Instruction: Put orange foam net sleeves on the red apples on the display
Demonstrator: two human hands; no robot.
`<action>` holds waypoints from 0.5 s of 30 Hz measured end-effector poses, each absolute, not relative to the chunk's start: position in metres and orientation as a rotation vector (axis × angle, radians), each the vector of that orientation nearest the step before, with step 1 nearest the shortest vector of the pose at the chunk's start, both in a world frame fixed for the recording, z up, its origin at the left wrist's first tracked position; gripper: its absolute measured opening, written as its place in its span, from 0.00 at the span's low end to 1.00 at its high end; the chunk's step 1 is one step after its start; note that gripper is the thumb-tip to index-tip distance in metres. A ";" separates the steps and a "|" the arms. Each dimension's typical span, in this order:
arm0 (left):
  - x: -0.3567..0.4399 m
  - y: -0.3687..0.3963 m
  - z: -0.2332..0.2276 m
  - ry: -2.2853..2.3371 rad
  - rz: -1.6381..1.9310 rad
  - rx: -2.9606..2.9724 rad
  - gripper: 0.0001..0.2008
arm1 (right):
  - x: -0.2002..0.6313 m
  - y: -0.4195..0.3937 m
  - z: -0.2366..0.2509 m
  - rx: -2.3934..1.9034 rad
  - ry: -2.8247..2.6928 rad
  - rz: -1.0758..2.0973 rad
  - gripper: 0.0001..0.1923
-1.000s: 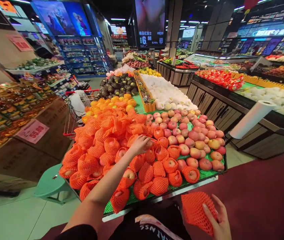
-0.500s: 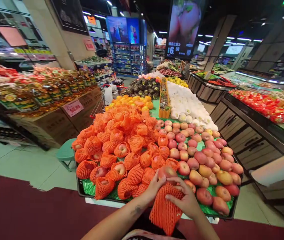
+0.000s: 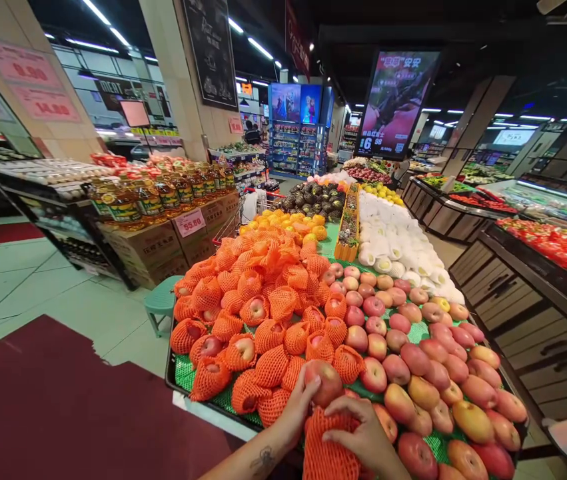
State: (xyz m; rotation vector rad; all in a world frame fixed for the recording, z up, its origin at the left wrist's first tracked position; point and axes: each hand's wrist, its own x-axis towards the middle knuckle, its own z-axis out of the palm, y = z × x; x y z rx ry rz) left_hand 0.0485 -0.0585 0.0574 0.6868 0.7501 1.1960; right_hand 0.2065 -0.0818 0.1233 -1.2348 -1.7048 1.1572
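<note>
Head view only, looking down over a fruit display. Left hand is gripping a bare apple, fingers wrapping its left side and thumb riding on top. Right hand is clamping the mouth of an orange foam net, fingers curling over the top edge, thumb pressing in from the left. Apple is sitting directly above the net opening, touching its rim, not inside as far as I can tell. Both hands are working close together at the near edge of the display tray, apple between them and slightly toward the left hand.

Around them: netted apples are piling up on the left half of the tray, bare apples are lying on green matting on the right half, just beside the right hand. Further back, oranges and white-wrapped fruit are filling the same island. Green stool is standing on the floor left of the tray. Boxed oil bottles are stacking along the left aisle.
</note>
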 end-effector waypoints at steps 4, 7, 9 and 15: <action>0.035 -0.052 0.056 0.803 1.199 0.856 0.39 | 0.190 -0.064 0.125 -1.106 -1.660 1.026 0.08; 0.026 -0.051 0.055 0.769 1.157 0.845 0.35 | 0.184 -0.057 0.125 -1.092 -1.615 0.921 0.09; 0.021 -0.048 0.058 0.822 1.221 0.868 0.34 | 0.180 -0.058 0.122 -1.100 -1.614 0.904 0.12; 0.006 -0.029 0.063 0.992 1.385 0.917 0.36 | 0.162 -0.069 0.108 -1.073 -1.600 0.965 0.16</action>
